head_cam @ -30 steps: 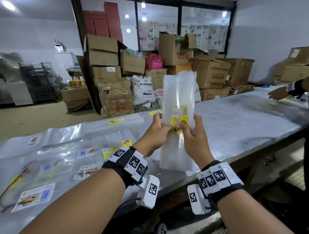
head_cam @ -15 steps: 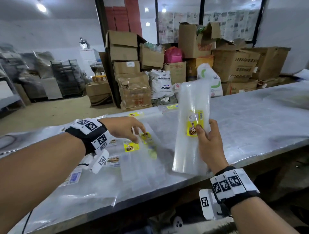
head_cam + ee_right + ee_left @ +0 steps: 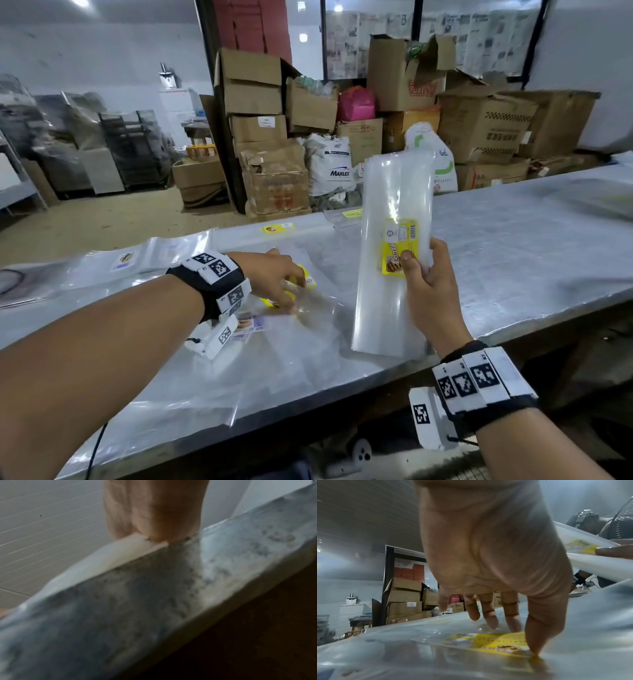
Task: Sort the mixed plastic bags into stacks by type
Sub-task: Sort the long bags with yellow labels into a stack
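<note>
Your right hand [image 3: 430,291] grips a stack of yellow-label bags [image 3: 394,260], upright at the table [image 3: 513,246] edge. Your left hand [image 3: 274,274] presses spread fingers on a loose yellow-label bag [image 3: 489,641]. Many mixed bags [image 3: 113,270] are left unsorted. The right wrist view is blurred; the fingers behind the stack are hidden.

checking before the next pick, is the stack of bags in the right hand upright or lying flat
Upright. The stack stands on end, its bottom edge on the table, gripped by the right hand at the yellow label.
</note>
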